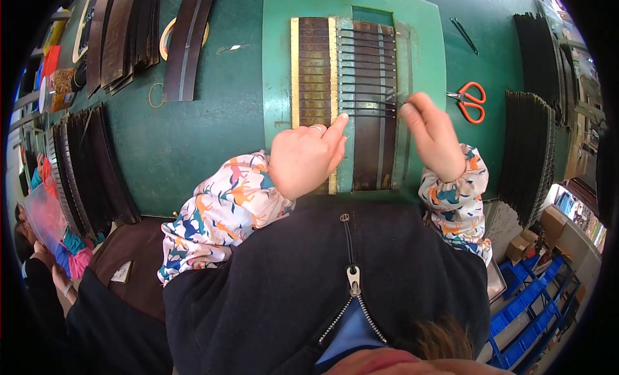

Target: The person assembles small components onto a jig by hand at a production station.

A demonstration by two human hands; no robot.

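Observation:
A dark brown strip panel (367, 143) lies on a green board, with a row of thin black cords (367, 70) laid across its upper part. Left of it is a yellow-edged ruled strip (294, 72) with a brown middle. My left hand (303, 157) rests over that strip, its index finger stretched out and its tip at the left end of the lowest cord. The other fingers are bent. To the right of the panel, my right hand (435, 135) is raised with thumb and fingers pinched together, slightly blurred. Whatever is in the pinch is too small to make out.
Orange-handled scissors (474, 103) and black tweezers (465, 36) lie right of the green board (419, 27). Stacks of dark strips (530, 149) hang at the right table edge, more strips (97, 172) at the left. A roll of tape (166, 39) sits under a brown strip. Another person's hand (44, 249) shows far left.

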